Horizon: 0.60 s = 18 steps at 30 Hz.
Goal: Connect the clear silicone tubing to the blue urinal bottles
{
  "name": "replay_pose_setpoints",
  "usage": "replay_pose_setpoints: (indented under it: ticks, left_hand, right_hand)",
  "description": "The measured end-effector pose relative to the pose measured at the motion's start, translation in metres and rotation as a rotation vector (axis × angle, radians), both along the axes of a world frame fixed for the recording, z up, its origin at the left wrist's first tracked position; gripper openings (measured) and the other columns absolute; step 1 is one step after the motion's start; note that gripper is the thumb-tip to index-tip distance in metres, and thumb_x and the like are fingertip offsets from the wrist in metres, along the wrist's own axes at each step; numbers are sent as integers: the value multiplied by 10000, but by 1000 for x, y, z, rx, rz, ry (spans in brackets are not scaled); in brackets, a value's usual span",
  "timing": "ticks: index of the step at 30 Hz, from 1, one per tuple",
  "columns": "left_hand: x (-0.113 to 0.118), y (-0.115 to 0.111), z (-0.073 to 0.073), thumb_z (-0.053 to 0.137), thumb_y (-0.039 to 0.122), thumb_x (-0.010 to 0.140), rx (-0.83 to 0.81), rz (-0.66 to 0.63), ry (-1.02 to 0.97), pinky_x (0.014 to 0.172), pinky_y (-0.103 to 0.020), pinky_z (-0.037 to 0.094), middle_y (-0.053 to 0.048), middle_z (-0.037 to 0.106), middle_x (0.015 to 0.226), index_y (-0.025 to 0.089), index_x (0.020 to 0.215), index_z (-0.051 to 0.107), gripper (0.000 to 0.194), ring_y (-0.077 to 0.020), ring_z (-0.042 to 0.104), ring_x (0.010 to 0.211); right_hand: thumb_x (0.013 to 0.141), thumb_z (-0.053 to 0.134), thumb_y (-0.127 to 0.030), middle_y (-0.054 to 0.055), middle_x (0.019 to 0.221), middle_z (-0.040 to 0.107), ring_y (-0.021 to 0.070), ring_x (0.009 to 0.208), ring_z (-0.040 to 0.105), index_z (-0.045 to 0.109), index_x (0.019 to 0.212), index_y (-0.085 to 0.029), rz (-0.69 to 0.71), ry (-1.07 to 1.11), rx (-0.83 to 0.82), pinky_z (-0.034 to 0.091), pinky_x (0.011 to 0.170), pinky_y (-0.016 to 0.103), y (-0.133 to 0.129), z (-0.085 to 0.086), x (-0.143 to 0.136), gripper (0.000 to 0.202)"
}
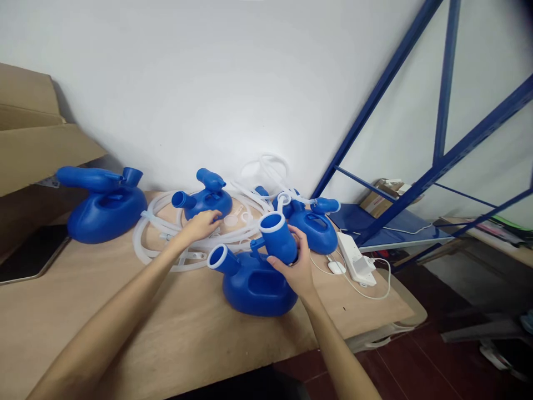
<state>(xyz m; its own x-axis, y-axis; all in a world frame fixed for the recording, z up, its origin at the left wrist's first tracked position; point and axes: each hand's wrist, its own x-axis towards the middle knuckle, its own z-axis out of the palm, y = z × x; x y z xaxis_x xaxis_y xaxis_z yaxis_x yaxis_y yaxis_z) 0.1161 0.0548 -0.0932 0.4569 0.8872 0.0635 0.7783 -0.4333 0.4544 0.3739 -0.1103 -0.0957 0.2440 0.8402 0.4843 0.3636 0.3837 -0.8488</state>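
Observation:
Near the table's front stands a blue bottle (261, 289) with a side spout ringed in white. My right hand (297, 264) is wrapped round a blue cup-like part (278, 239) with a white rim, just above that bottle. Further back, my left hand (205, 225) reaches to the front of a second blue bottle (214, 204); its fingers are curled down, and what they touch is too small to make out. Clear tubing (144, 244) lies coiled below and around this hand. Behind my right hand is another blue bottle (318, 233).
One more blue bottle (106, 214) stands at the left, beside an open cardboard box (37, 150) and a dark tablet (33, 253). A white power strip (356, 261) with cables lies at the right. Blue metal shelving (387, 83) rises behind it.

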Motion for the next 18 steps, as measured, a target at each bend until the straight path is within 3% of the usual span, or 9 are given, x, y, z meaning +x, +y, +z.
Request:
replay_pose_setpoints:
  ticks: [3,5,10,14,16,18]
  left_hand:
    - [2,20,-28,634,406,1021,-53,15,171,1066,-530,535,-139,667,1347,164,1319,651,384,-292,650,1229]
    - [5,26,-38,679,403,1001,-81,3,263,1053,-531,544,-122,655,1347,175,1300,658,377,-284,638,1230]
    - [11,30,-42,697,385,987,-80,12,363,1076,-554,520,-119,644,1349,166,1273,664,362,-297,613,1258]
    - [8,25,-23,613,410,1006,21,33,270,1055,-555,500,-179,613,1328,160,1316,658,401,-359,599,1244]
    - [5,15,-2,520,444,1038,102,33,187,1064,-513,494,-196,563,1373,165,1421,602,481,-359,602,1233]
    - [3,-3,24,452,510,1063,186,-9,51,1073,-436,500,-161,532,1404,189,1509,530,555,-300,615,1205]
  right_hand:
    - [781,844,-517,90,1239,709,330,1178,669,611,1292,-253,37,163,-121,547,1051,496,8,-12,1,621]
    - [802,817,-539,86,1222,711,324,1178,668,626,1276,-249,47,186,-162,535,1063,490,10,-16,1,587]
    - [770,835,-571,94,1351,678,333,1280,618,622,1339,-255,43,142,-200,468,1147,495,9,-17,1,684]
    - [779,825,-566,101,1352,679,340,1254,637,620,1340,-249,24,161,-186,484,1130,507,9,-19,1,676]
    - [771,839,-541,103,1319,696,348,1254,642,639,1311,-241,-5,153,-129,489,1129,517,9,-18,1,649]
    - [771,850,-523,105,1326,704,356,1268,646,653,1305,-243,-30,130,-67,502,1124,528,7,-15,1,634]
